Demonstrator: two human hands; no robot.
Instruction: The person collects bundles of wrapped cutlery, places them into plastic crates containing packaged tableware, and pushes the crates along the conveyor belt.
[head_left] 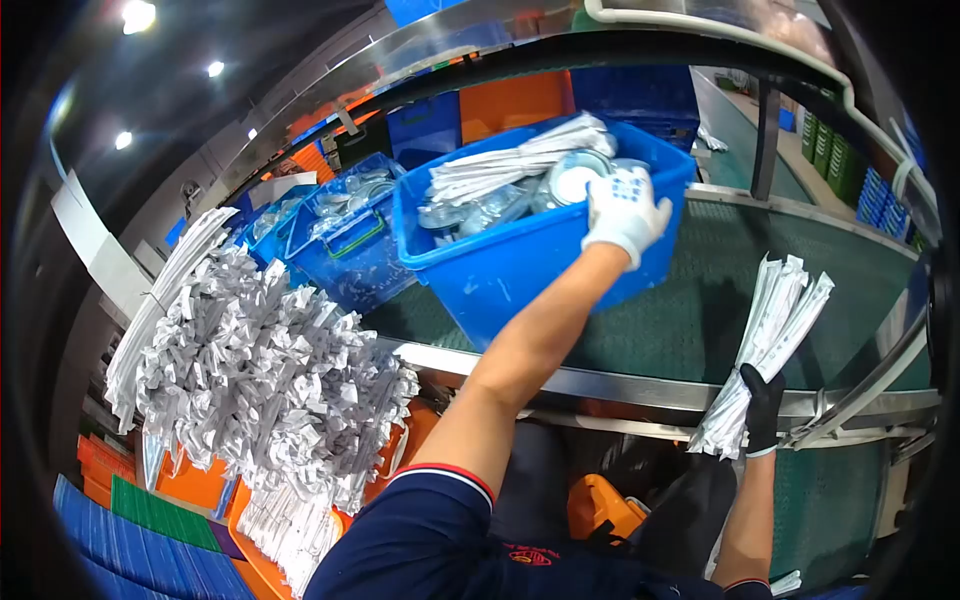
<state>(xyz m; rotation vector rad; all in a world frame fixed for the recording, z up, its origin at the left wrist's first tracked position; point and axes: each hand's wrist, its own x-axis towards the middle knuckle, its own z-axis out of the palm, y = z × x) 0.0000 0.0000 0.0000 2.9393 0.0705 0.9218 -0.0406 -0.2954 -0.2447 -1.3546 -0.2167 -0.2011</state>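
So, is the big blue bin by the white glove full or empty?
It looks full: white packets and clear-wrapped items reach the rim of the blue bin. What lies underneath, I cannot tell.

Free gap over green conveyor belt [650, 335] between blue bin [540, 270] and white bundle [770, 330] in right hand [763, 410] — blue crates [350, 260] and white paper pile [270, 370] block left.

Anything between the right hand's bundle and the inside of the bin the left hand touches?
Yes: the bin wall, with the left hand at its top. Between that wall and the bundle in the right hand, only belt shows.
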